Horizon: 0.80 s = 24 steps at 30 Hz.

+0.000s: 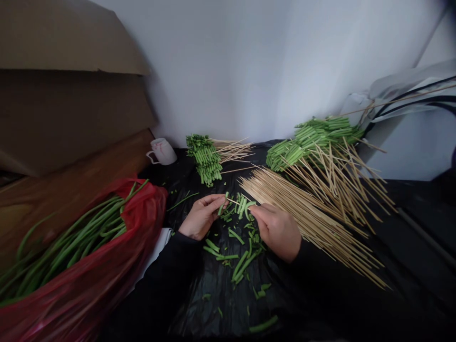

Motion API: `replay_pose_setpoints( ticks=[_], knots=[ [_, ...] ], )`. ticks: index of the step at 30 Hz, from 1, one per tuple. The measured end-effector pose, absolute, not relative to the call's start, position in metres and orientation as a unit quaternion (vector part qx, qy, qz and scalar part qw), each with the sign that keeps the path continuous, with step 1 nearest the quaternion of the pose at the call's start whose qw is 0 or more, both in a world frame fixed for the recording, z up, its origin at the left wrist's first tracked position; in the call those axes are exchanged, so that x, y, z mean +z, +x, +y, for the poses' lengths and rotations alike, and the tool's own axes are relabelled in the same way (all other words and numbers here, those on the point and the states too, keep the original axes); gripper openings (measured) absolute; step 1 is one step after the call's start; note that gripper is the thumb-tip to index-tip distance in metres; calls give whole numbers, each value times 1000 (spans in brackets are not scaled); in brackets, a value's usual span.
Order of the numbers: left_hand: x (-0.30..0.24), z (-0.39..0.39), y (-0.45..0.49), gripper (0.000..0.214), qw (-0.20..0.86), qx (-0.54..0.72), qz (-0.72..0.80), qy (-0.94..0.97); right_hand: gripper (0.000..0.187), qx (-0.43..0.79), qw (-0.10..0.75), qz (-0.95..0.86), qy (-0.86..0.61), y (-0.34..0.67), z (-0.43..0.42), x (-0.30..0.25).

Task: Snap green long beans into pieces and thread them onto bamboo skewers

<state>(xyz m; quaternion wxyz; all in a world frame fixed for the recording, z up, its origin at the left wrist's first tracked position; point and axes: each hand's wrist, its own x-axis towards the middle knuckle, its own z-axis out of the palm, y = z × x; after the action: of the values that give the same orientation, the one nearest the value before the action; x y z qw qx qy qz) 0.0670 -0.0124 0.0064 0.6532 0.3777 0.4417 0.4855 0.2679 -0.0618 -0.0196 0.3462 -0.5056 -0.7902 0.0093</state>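
My left hand (201,216) is closed in a pinch on a short green stem piece (226,195) that looks like garlic scape, at one end of a thin bamboo skewer (233,201). Fingers curled, my right hand (280,230) grips that skewer near its other visible end; the rest of it is hidden by the hand. Several cut stem pieces (242,206) lie between and beneath the hands. More cut pieces (244,266) are scattered nearer to me on the black plastic sheet (210,308).
Loose bamboo skewers (313,213) lie right of my hands. Filled green skewers are stacked at back left (204,161) and back right (317,137). A red bag (142,204) holds long green stems (81,232). A white mug (163,152) and cardboard box (71,104) stand at left.
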Motion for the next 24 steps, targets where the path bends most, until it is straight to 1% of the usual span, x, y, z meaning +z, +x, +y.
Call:
replay_pose_setpoints(
  ticks=[11,24],
  knots=[
    [3,-13,71,33,675,469,442,359,29,17,359,-790,-498,267,-63,-21],
    [-3,-20,84,30,666,449,428,414,28,28,372,-788,-490,261,-62,-24]
  ],
)
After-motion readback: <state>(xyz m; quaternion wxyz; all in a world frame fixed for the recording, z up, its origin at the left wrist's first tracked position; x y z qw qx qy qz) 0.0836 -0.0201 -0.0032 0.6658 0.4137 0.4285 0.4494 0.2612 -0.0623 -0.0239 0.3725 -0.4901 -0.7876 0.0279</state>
